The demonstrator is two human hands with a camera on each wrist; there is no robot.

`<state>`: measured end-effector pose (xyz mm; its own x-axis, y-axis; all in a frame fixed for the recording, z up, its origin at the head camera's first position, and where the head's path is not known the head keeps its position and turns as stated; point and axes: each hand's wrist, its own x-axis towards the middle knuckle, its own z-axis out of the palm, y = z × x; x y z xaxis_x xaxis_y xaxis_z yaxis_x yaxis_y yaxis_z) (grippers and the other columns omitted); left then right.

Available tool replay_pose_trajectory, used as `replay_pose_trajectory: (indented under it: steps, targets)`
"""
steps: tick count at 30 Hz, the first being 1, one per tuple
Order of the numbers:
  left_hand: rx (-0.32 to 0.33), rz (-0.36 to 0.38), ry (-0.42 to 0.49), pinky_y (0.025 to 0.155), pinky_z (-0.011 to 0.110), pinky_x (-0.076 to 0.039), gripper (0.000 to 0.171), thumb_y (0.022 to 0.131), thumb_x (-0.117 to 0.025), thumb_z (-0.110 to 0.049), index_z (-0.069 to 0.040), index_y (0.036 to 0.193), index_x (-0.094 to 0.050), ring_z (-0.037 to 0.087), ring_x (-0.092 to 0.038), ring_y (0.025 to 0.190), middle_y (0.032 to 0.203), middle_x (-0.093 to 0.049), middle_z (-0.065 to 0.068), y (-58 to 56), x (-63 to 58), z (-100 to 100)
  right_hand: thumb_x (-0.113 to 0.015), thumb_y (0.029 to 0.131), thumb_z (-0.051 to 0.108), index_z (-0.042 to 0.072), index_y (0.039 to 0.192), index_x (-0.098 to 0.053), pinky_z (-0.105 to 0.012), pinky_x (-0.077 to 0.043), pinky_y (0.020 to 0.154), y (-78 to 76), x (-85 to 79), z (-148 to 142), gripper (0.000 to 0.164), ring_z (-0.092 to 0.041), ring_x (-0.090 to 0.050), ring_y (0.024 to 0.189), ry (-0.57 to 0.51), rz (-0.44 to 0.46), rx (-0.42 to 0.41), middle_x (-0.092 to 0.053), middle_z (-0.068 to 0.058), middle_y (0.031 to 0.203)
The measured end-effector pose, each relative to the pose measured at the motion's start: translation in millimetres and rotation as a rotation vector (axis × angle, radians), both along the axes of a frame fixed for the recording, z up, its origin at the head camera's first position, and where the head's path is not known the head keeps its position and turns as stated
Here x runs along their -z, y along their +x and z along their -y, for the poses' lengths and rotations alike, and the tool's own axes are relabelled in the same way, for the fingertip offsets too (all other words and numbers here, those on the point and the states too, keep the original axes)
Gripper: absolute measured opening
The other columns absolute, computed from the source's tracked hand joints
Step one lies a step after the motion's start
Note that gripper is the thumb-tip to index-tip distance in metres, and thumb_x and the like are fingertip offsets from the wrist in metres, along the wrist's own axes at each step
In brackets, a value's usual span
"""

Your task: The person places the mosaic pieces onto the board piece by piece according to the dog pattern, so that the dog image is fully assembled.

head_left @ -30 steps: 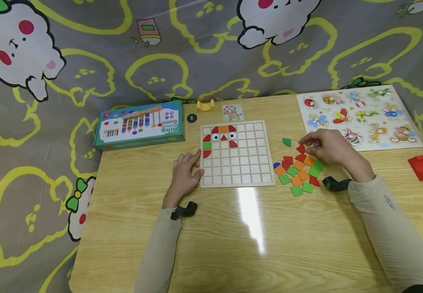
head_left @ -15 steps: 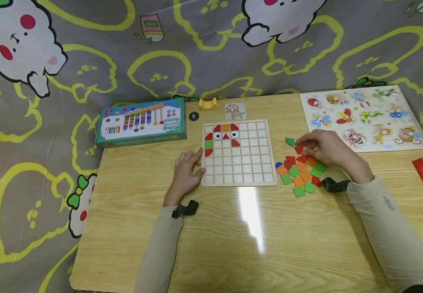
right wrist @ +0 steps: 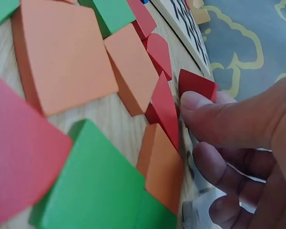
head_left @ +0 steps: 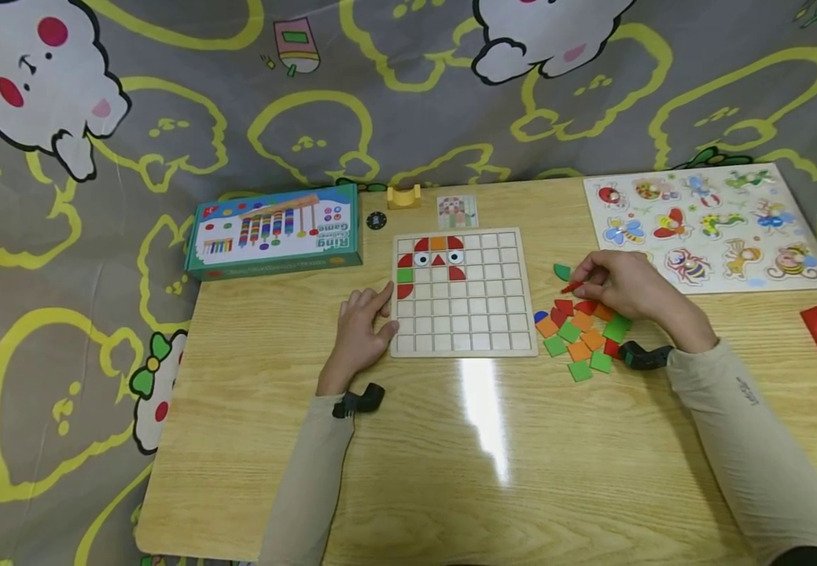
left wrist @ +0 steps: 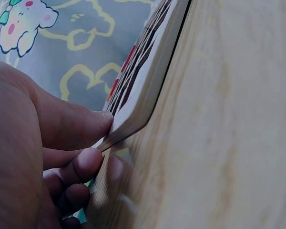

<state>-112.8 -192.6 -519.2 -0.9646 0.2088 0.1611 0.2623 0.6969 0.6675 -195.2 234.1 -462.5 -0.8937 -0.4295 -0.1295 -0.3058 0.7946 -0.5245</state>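
Note:
My right hand [head_left: 623, 281] pinches a small red block [right wrist: 198, 85] between thumb and fingers. In the head view it is held on edge, just above the loose pile, near a green quarter-round block [head_left: 561, 272]. My left hand [head_left: 360, 334] rests at the left side of a wooden grid board [head_left: 479, 318], thumb and index finger set apart and touching its edge. In the left wrist view the thumb tip lies at the board's corner. Red, green and orange blocks and two eye blocks [head_left: 455, 257] fill some upper-left cells.
Several orange blocks [right wrist: 66, 57], plus green, red and blue ones, lie loose right of the board. Behind it are a picture card [head_left: 457, 211], a yellow block [head_left: 404, 196] and a game box [head_left: 274, 232]. An insect puzzle board [head_left: 712, 224] lies back right.
My right hand has lifted the red block from the table and tilted it on edge. The left hand has stayed at the board's edge. The head view has shifted slightly.

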Motion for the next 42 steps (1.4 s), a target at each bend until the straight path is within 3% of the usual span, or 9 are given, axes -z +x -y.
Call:
replay_pose_trajectory:
  steps: [8, 18, 29, 36, 42]
  targets:
    - [0.0, 0.008, -0.014, 0.078, 0.034, -0.02, 0.064, 0.087, -0.065, -0.016, -0.009, 0.148, -0.046, 0.019, -0.033, 0.082, 0.087, -0.051, 0.0, -0.2, -0.9, 1, -0.074, 0.088, 0.017, 0.014, 0.093, -0.069, -0.022, -0.044, 0.067, -0.5, 0.3, 6, 0.008, -0.015, -0.062, 0.075, -0.067, -0.031, 0.023, -0.069, -0.001, 0.088]
    - [-0.006, 0.028, -0.03, 0.078, 0.034, -0.021, 0.065, 0.087, -0.064, -0.018, -0.01, 0.149, -0.045, 0.019, -0.034, 0.084, 0.088, -0.05, -0.002, -0.9, -1.0, 1, -0.065, 0.095, 0.024, 0.014, 0.106, -0.07, -0.016, -0.044, 0.069, -0.4, 6.9, 34, 0.016, -0.018, -0.064, 0.08, -0.225, -0.008, 0.032, -0.07, -0.003, 0.093]
    - [-0.004, 0.013, -0.027, 0.078, 0.035, -0.022, 0.064, 0.086, -0.065, -0.016, -0.008, 0.147, -0.047, 0.019, -0.035, 0.083, 0.088, -0.051, -0.002, -1.5, -0.5, 1, -0.073, 0.089, 0.026, 0.016, 0.101, -0.076, -0.015, -0.049, 0.066, -0.9, 14.9, 75, 0.015, -0.013, -0.067, 0.076, -0.391, -0.029, 0.051, -0.074, 0.0, 0.092]
    - [-0.002, 0.016, -0.023, 0.078, 0.035, -0.022, 0.065, 0.086, -0.065, -0.017, -0.009, 0.147, -0.047, 0.019, -0.035, 0.084, 0.089, -0.051, -0.002, -2.4, 0.1, 1, -0.074, 0.087, 0.033, 0.017, 0.1, -0.077, -0.021, -0.051, 0.065, -3.2, 19.9, 100, 0.02, -0.017, -0.069, 0.078, -0.471, 0.069, 0.096, -0.075, -0.002, 0.093]
    - [-0.005, 0.019, -0.018, 0.079, 0.035, -0.022, 0.064, 0.086, -0.066, -0.017, -0.009, 0.147, -0.047, 0.018, -0.035, 0.084, 0.088, -0.05, -0.002, -1.9, 0.8, 2, -0.075, 0.087, 0.029, 0.017, 0.098, -0.078, -0.022, -0.05, 0.064, -6.6, 25.6, 123, 0.017, -0.014, -0.068, 0.073, -0.46, 0.038, 0.01, -0.074, 0.001, 0.086]
